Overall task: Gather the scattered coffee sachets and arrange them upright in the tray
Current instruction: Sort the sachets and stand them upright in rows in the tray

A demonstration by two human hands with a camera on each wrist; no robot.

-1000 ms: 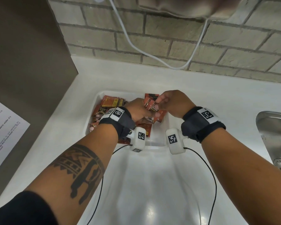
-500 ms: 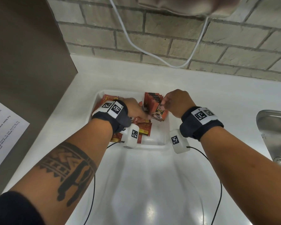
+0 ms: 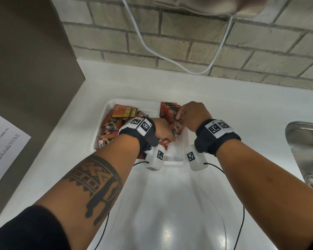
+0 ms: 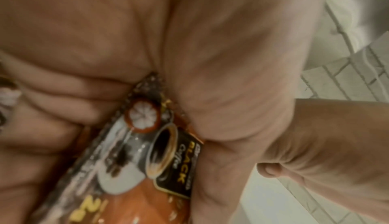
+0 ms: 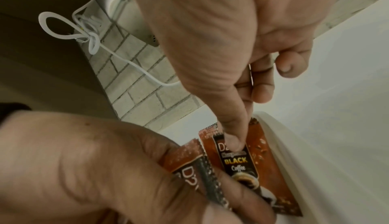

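A white tray (image 3: pixel 105 112) sits on the counter. Red-brown coffee sachets (image 3: pixel 119 114) lie loose and flat in its left half. A stack of sachets (image 3: pixel 170 109) stands upright against its far right wall. My right hand (image 3: pixel 179 116) pinches this stack, thumb (image 5: pixel 235 142) on the front sachet (image 5: pixel 258 164) and fingers behind. My left hand (image 3: pixel 170 137) is just left of it, low in the tray, with fingers curled round another sachet (image 4: pixel 168 152), also seen in the right wrist view (image 5: pixel 185 157). The two hands almost touch.
A steel sink (image 3: pixel 307 141) lies at the right edge. A white cable (image 3: pixel 148 49) hangs on the brick wall behind. A brown cabinet side (image 3: pixel 25 69) with a printed sheet (image 3: pixel 5 139) bounds the left. White counter (image 3: pixel 170 204) stretches in front of the tray.
Both hands have come down into the tray. The stack held above the tray now stands at its far right side, and the left hand has dropped lower beside it.
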